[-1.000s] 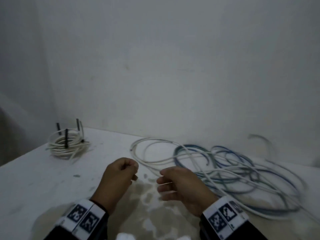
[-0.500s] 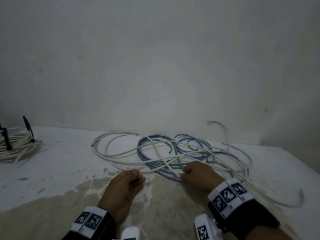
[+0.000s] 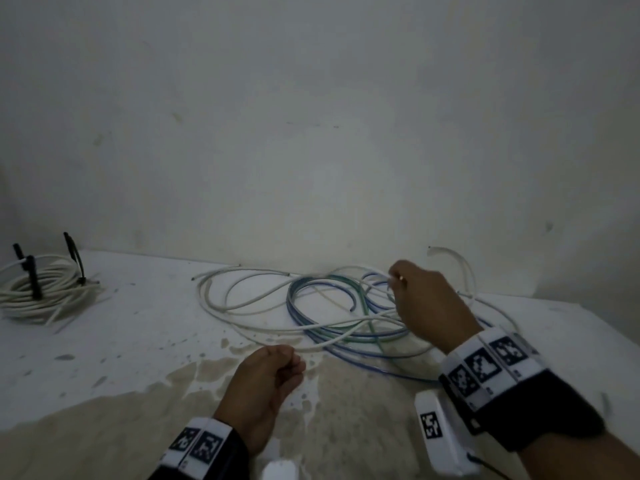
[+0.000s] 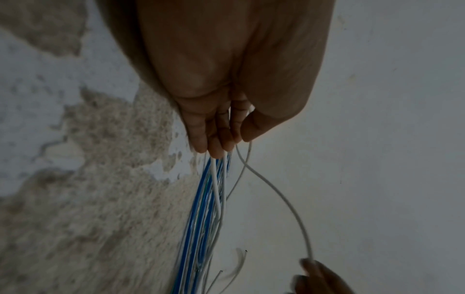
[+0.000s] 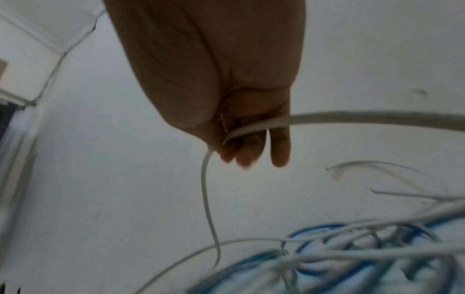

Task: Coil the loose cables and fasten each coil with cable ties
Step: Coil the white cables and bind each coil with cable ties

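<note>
The left hand (image 3: pixel 266 375) pinches a white cable (image 3: pixel 332 342) between thumb and curled fingers. That cable runs away from this grip to the right hand (image 3: pixel 426 303), whose fingers curl round it above the loose tangle of cables (image 3: pixel 346 327). Far left of both grips lies a tied coil (image 3: pixel 38 292) on the table (image 3: pixel 121 341).

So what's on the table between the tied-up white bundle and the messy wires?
Only bare white tabletop, speckled with small marks, separates the tied white cable coil from the loose white and blue cables, per the head view.
</note>
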